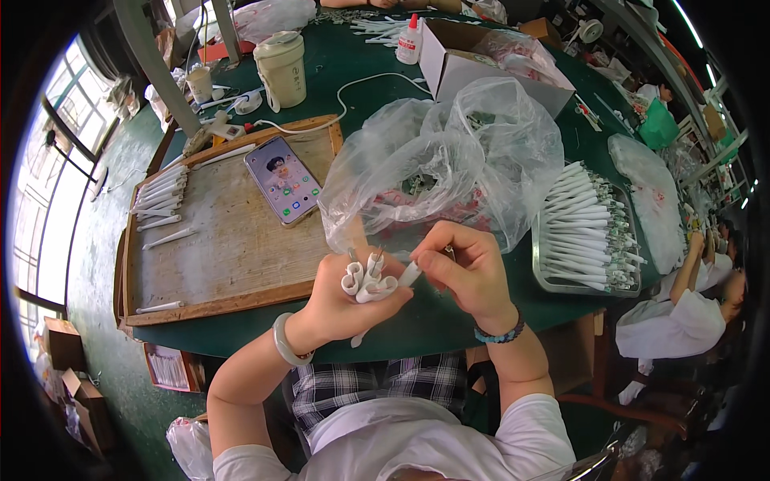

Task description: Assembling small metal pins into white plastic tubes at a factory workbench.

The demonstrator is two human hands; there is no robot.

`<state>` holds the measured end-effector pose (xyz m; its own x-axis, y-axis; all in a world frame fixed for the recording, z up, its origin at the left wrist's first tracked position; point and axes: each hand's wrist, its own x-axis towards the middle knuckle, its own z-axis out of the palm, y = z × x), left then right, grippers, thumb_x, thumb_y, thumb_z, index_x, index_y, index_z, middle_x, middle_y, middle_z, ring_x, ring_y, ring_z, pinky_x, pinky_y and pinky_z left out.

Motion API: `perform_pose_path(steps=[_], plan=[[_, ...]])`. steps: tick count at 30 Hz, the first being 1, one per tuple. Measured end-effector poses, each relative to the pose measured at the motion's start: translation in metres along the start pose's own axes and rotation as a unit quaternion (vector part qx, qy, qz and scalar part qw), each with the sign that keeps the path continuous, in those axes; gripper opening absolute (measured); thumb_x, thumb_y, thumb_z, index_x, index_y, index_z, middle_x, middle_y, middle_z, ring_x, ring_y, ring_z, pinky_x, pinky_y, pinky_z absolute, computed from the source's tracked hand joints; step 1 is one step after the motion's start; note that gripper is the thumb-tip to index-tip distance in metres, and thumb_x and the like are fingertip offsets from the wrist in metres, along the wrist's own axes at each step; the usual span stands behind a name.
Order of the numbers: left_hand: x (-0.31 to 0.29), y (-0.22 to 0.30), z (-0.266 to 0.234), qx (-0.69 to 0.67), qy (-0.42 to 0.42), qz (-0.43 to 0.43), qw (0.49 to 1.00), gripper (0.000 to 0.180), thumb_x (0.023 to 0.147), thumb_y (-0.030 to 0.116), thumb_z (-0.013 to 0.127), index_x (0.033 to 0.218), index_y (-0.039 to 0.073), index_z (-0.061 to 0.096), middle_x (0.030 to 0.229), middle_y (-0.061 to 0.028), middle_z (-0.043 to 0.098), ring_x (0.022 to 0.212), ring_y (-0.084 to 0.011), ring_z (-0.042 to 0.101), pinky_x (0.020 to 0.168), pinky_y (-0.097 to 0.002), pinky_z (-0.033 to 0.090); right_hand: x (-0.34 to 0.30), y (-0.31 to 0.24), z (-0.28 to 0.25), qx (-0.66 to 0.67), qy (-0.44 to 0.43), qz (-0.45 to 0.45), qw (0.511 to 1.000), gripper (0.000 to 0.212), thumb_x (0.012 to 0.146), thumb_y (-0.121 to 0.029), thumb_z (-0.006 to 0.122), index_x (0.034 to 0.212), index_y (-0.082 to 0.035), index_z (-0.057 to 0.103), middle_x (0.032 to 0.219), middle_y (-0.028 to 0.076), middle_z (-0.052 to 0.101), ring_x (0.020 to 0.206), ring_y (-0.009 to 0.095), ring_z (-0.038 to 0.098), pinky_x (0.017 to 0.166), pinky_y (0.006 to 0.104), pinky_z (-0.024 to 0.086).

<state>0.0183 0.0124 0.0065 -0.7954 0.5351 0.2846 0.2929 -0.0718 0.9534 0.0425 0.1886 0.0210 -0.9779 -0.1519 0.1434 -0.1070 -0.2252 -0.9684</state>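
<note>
In front of my body, my left hand [333, 301] is closed around several slim white tubes [370, 286], their open ends facing up. Thin metallic tips stick out among them. One more white tube [410, 274] leans out toward my right hand [472, 271]. The right thumb and forefinger are pinched together at that tube's end, and a small dark metallic piece [449, 254] shows between the fingers. Just beyond both hands lies a crumpled clear plastic bag [449, 152] with small metallic and red bits inside. A metal tray [589, 287] on the right is piled with white tubes with metallic ends.
A wooden-rimmed board [216, 268] on the left bears white tubes [164, 192] and a lit phone [282, 180]. Behind stand a cream cup [281, 70], a red-capped bottle [409, 40] and a cardboard box [445, 60]. A white cable crosses the green table. Other people sit at the right.
</note>
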Motion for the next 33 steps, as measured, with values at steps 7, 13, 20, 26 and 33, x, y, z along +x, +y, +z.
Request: perform_pose_path(steps=[7,13,20,26,33], plan=[[0.001,-0.002,-0.006,0.083,-0.038,0.081,0.993,0.015,0.062,-0.001,0.069,0.072,-0.002,0.058,0.062,-0.0040,0.058,0.050,-0.0055,0.050,0.043,-0.0204,0.038,-0.003,-0.004,0.003,-0.205,0.020,-0.100,0.973,0.010,0.079,-0.008,0.059,0.074,0.000,0.055,0.065,-0.001,0.049,0.054,0.003,0.041,0.047,0.0168,0.030],[0.002,-0.001,-0.008,0.100,-0.050,0.088,0.990,0.013,0.062,0.001,0.070,0.069,-0.002,0.059,0.060,-0.0048,0.058,0.047,-0.0075,0.049,0.041,-0.0215,0.037,-0.007,0.003,0.005,-0.090,0.007,0.005,0.996,0.011,0.081,-0.009,0.056,0.074,-0.002,0.050,0.065,-0.001,0.048,0.053,0.003,0.041,0.049,0.0167,0.032],[0.000,-0.001,-0.007,0.056,-0.124,0.134,0.982,0.012,0.064,0.002,0.067,0.073,-0.001,0.060,0.060,-0.0062,0.060,0.049,-0.0100,0.053,0.043,-0.0219,0.040,0.001,0.010,-0.005,-0.032,0.110,-0.145,0.983,0.011,0.085,-0.011,0.048,0.082,0.000,0.048,0.067,0.002,0.045,0.060,0.009,0.043,0.053,0.0230,0.037],[-0.005,-0.002,-0.002,-0.032,-0.033,0.008,0.999,0.011,0.065,0.004,0.068,0.072,0.002,0.060,0.061,-0.0028,0.057,0.051,-0.0078,0.052,0.045,-0.0225,0.040,0.000,-0.003,-0.012,0.179,0.031,-0.060,0.981,0.027,0.087,-0.025,0.043,0.093,0.001,0.046,0.070,0.000,0.036,0.059,0.009,0.036,0.052,0.0247,0.037],[-0.006,-0.010,-0.005,-0.077,-0.025,0.012,0.997,0.032,0.067,-0.005,0.060,0.096,-0.002,0.045,0.073,-0.0109,0.059,0.063,-0.0134,0.059,0.054,-0.0236,0.048,0.003,-0.001,-0.011,0.034,0.042,-0.050,0.997,0.028,0.084,-0.004,0.048,0.111,0.006,0.049,0.094,0.004,0.048,0.082,0.011,0.047,0.083,0.0267,0.039]])
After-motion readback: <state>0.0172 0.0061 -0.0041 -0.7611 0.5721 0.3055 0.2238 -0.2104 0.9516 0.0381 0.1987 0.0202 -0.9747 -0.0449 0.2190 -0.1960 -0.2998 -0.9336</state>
